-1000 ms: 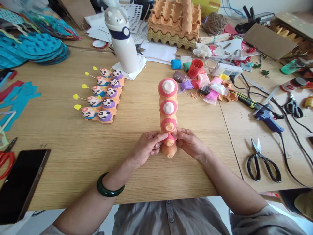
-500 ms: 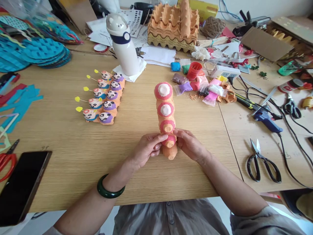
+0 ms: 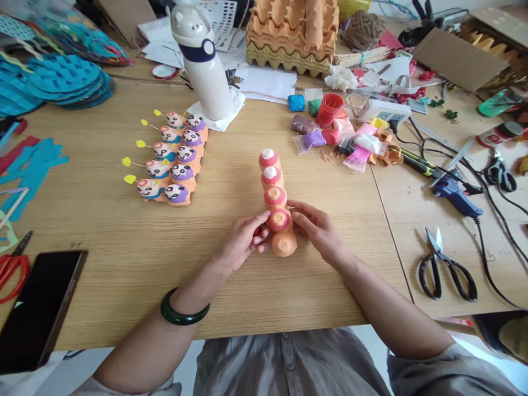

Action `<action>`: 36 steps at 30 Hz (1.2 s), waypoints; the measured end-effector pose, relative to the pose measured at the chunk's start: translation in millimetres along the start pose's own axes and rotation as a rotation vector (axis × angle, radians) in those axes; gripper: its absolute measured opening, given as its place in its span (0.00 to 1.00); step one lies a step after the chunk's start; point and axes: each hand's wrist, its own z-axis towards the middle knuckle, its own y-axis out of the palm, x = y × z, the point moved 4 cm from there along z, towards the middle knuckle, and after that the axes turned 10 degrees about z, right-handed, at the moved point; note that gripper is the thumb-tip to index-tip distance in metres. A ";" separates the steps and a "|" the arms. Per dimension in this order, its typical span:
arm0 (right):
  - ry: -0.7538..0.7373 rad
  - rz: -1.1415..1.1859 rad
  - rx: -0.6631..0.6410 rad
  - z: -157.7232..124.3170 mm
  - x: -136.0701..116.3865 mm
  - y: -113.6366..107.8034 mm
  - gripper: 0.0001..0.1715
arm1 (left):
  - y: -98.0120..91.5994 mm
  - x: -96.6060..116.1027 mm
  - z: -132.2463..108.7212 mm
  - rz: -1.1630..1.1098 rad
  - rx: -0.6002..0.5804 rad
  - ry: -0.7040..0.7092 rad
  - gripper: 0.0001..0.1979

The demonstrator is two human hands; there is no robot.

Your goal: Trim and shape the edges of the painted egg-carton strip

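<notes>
From the head view, an orange egg-carton caterpillar (image 3: pixel 275 206) lies near the middle of the counter (image 3: pixel 107 275), its long axis running away from the person and leaning slightly to the upper left, white-tipped end farthest. The left hand (image 3: pixel 241 245) holds its lower segments from one side, fingers hiding that flank; the right hand (image 3: pixel 315 228) narrowly grips the opposite flank. Its underside is out of sight.

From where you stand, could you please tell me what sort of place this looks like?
It looks like a craft workroom or hobby bench, most likely. A stack of egg cartons sits at the back, a row of painted egg-carton animal figures stands nearby, and a blue hot glue gun lies to the right.
</notes>
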 end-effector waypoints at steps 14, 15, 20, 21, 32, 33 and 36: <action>-0.128 -0.150 0.009 -0.4 1.0 -3.0 0.23 | -31.2 9.1 2.0 0.530 0.130 0.196 0.27; -0.150 -0.146 0.009 -0.4 0.5 -3.2 0.24 | -33.9 11.6 1.4 0.604 0.176 0.216 0.27; -0.201 -0.200 0.011 -0.1 -0.4 -4.7 0.23 | -40.1 29.5 -4.7 0.631 0.413 0.336 0.20; -0.208 -0.228 0.013 -0.2 -0.6 -4.9 0.21 | -38.7 31.5 -5.2 0.496 0.385 0.338 0.19; -1.093 -0.874 0.154 -29.6 -34.2 9.6 0.13 | 5.3 33.2 -25.5 -0.346 -0.164 0.208 0.35; -1.164 -0.923 0.146 -34.1 -35.0 12.8 0.14 | 8.5 30.8 -26.9 -0.336 -0.195 0.204 0.36; -1.269 -1.010 0.089 -43.8 -33.7 21.9 0.19 | 16.0 22.8 -29.5 -0.288 -0.270 0.182 0.36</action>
